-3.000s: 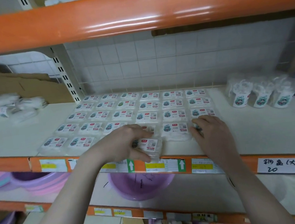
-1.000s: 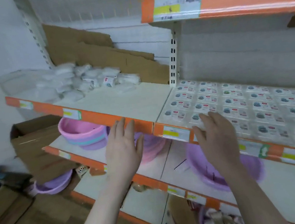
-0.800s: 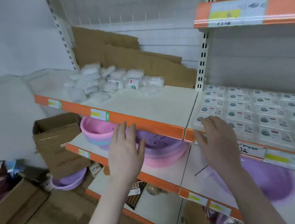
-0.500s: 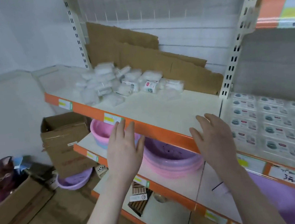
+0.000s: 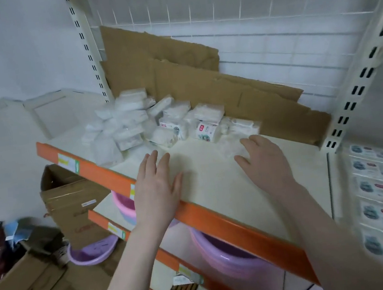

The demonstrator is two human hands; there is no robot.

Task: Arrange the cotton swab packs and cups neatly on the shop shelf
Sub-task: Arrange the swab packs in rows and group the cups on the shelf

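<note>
Shelf [image 5: 217, 189] first: cream board, orange front lip, serving as landmark for all below. Leaning behind it, torn cardboard [image 5: 202, 83] against a wire grid. Heaped at the back-left of the shelf, a jumbled pile of cotton swab packs [image 5: 132, 125], clear film over white contents, a few showing red-labelled faces such as the labelled pack [image 5: 207, 131] at the pile's right end. Just right of that, nearer the shelf's middle, one loose clear pack [image 5: 232, 148] lying flat. Off the shelf's right end, on the next bay, neat rows of packs [image 5: 382, 193] laid label-up. Under the shelf, pink and purple basins [image 5: 217, 245]; no cups seen.

Left hand [image 5: 157, 192] flat, fingers straight and together, palm down over the shelf's front edge, holding nothing. Right hand [image 5: 263, 160] spread, fingers slightly bent, fingertips at or touching the loose clear pack, nothing gripped; true contact hard to tell.

Likely handling: very light, soft and squashy in loose film, slippery and prone to slide off one another or bulge when squeezed. Not fragile, though hard pinching could bend the sticks inside. Best taken across the short sides, thumb against fingers, or gathered a few at a time between two flat palms. Pulling from the bottom of the heap probably topples it.
</note>
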